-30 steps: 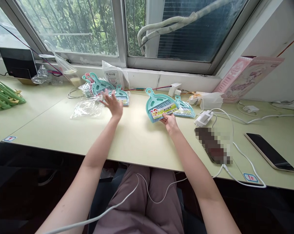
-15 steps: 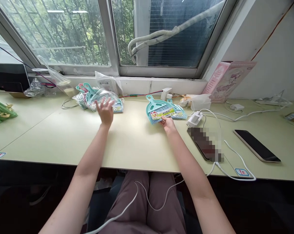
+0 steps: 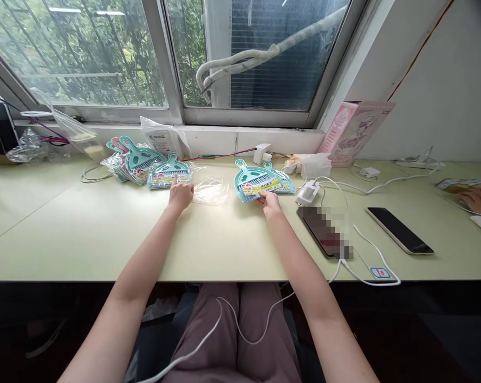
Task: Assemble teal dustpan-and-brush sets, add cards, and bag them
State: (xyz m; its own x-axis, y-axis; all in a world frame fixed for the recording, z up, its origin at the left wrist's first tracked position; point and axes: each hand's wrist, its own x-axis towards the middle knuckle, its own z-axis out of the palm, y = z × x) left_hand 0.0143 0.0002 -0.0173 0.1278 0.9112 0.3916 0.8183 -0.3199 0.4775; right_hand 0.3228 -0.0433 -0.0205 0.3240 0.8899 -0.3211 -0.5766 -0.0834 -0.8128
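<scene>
My left hand (image 3: 180,196) sits just below a teal dustpan (image 3: 169,169), its fingers loosely curled and its index fingertip (image 3: 175,180) touching the card label on the dustpan's lower part. I can't tell whether that hand has any grip. This dustpan lies flat on the pale green counter (image 3: 65,229), with a small brush set into it.

My right hand (image 3: 269,203) pinches the lower edge of a stack of teal dustpans (image 3: 254,178), with my thumb on the front near the label. The stack is at an angle on the counter, its handles pointing away from me, and one dustpan fans out behind another.

A clear plastic bag (image 3: 210,186) lies flat between my hands. Left of my left hand, more packaged dustpans (image 3: 136,162) overlap in a pile against the window ledge (image 3: 240,141).

To the right of my right hand are a white charger (image 3: 307,192) with white cables (image 3: 378,186), a pixelated object (image 3: 323,231), and a black-screened phone (image 3: 399,230). At the far right edge, a co-worker's hand (image 3: 479,201) rests on a packet (image 3: 465,185).
</scene>
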